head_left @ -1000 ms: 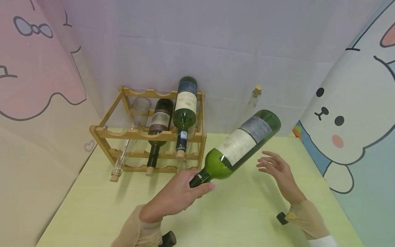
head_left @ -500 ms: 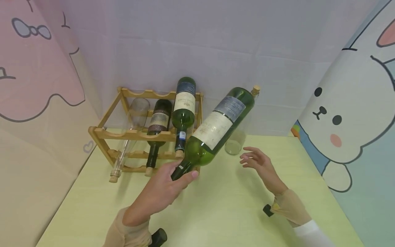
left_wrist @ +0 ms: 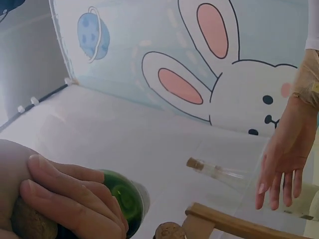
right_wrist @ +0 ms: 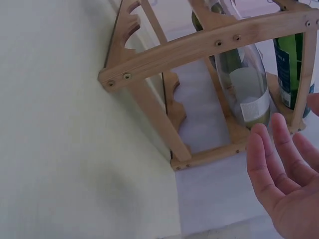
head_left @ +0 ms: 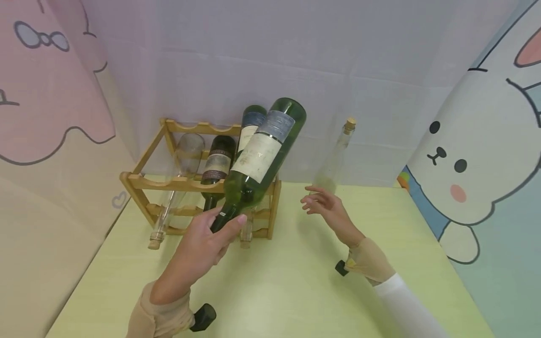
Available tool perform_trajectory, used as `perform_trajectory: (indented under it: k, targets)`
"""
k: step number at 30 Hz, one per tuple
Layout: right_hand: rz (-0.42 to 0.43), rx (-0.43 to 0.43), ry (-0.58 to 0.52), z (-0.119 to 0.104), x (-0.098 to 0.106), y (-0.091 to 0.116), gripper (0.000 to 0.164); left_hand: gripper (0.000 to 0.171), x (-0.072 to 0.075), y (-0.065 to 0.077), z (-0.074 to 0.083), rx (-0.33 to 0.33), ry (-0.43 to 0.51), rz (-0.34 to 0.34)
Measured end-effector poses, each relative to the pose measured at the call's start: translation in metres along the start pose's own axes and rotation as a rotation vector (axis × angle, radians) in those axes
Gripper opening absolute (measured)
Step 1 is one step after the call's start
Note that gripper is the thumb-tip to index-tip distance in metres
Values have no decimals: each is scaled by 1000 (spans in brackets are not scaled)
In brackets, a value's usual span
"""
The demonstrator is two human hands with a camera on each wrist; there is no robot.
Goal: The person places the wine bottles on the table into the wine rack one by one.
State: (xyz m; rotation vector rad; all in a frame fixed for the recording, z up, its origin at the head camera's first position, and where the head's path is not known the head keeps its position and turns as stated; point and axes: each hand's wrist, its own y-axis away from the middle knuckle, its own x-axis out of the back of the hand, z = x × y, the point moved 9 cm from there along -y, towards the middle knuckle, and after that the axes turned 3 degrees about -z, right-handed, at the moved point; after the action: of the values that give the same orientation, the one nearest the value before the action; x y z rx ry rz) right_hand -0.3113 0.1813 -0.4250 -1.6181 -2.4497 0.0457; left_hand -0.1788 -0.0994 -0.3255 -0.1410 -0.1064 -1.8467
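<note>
My left hand (head_left: pixel 198 249) grips a green wine bottle (head_left: pixel 258 155) by its neck, its base tilted up and away. The bottle's cork (left_wrist: pixel 32 224) shows beneath the curled fingers in the left wrist view. In the head view the bottle overlaps the right end of a wooden wine rack (head_left: pixel 181 183) and partly hides another green wine bottle (head_left: pixel 249 129) on top. My right hand (head_left: pixel 331 216) holds nothing, its fingers loosely bent, to the right of the rack. In the right wrist view its fingers (right_wrist: pixel 256 164) overlap the rack's side.
On the rack's upper level lie a clear bottle (head_left: pixel 188 155) and a dark wine bottle (head_left: pixel 217 162). A corked clear neck (head_left: pixel 246 232) pokes out below. Behind my right hand a clear corked bottle (head_left: pixel 336 157) stands upright by the white curtain (head_left: pixel 304 47).
My left hand has carried the green bottle leftward to the rack, tipping it more upright in view. My right hand has moved left alongside, still holding nothing. The clear standing bottle has come into fuller view.
</note>
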Motion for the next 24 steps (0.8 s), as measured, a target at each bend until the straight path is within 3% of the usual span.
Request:
perform_trajectory:
  k: [5, 11, 17, 24]
  targets:
    - [-32, 49, -12, -21, -14, -25, 46, 36, 7, -1, 0, -35, 76, 44]
    - [-26, 93, -14, -45, -34, -48, 44, 36, 19, 3, -5, -16, 103, 126]
    - [44, 111, 7, -66, -51, -59, 46, 35, 32, 6, -8, -50, 43, 204]
    - [124, 91, -34, -65, -58, -69, 50, 35, 42, 11, -16, -37, 58, 261]
